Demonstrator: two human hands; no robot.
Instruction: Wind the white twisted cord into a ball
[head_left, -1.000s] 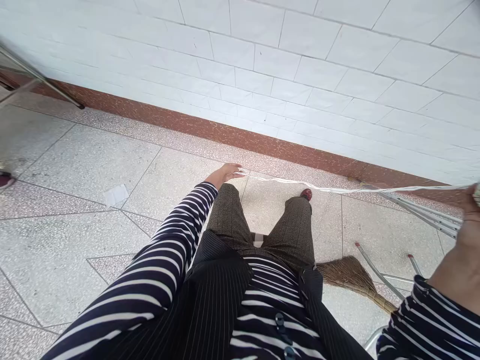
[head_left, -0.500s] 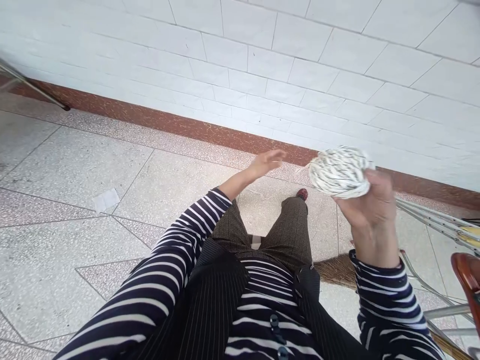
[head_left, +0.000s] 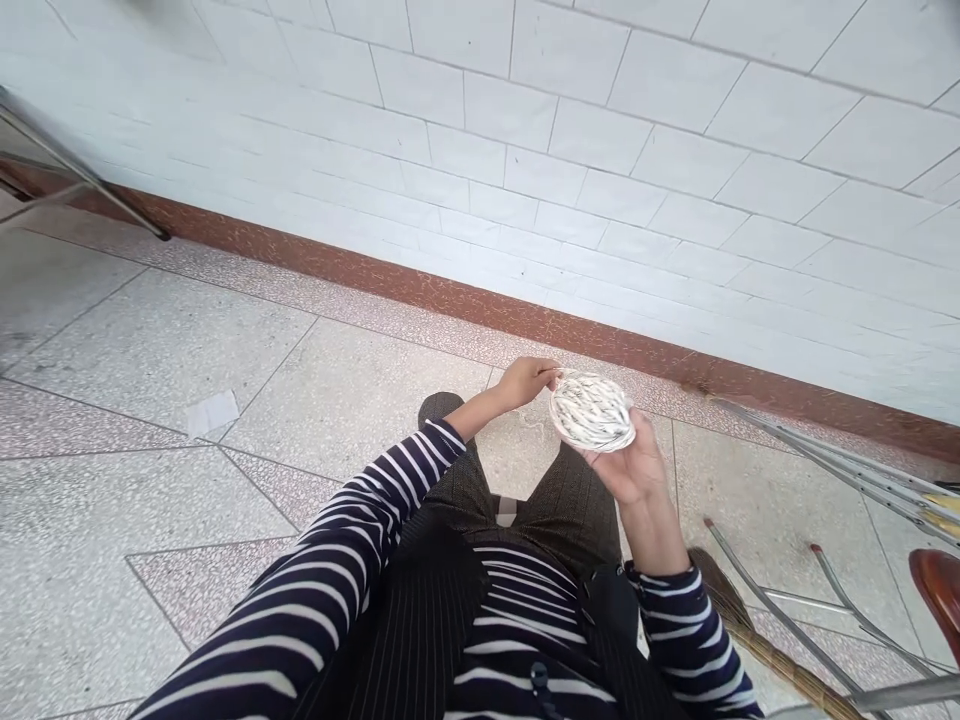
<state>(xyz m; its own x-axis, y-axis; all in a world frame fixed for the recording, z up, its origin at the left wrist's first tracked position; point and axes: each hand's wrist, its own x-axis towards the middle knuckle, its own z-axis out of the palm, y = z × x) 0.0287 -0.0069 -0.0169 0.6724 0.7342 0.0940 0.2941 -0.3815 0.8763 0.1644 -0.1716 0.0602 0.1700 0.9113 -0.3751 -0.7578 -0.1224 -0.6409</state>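
A coiled bundle of white rope (head_left: 594,412) with dark flecks sits in my right hand (head_left: 634,460), the fingers and thumb around its right and lower side. At the bundle's upper left edge, my left hand (head_left: 527,383) pinches what looks like a thin strand of the rope. The bundle is held in the air in front of my knees. A loose pale strand (head_left: 534,425) shows between my legs against the floor, faint and hard to trace.
A white tiled wall (head_left: 585,130) with a red-brown skirting (head_left: 420,283) runs ahead. Metal legs (head_left: 112,200) stand at the left. On the right are a metal-legged chair (head_left: 802,600), folded metal bars (head_left: 825,450) and a broom (head_left: 787,670). White paper (head_left: 212,414) lies on the floor.
My right hand has brought the rope bundle left and down, closer to my body. My left hand has moved slightly down, and its spread fingers have closed at the bundle's edge.
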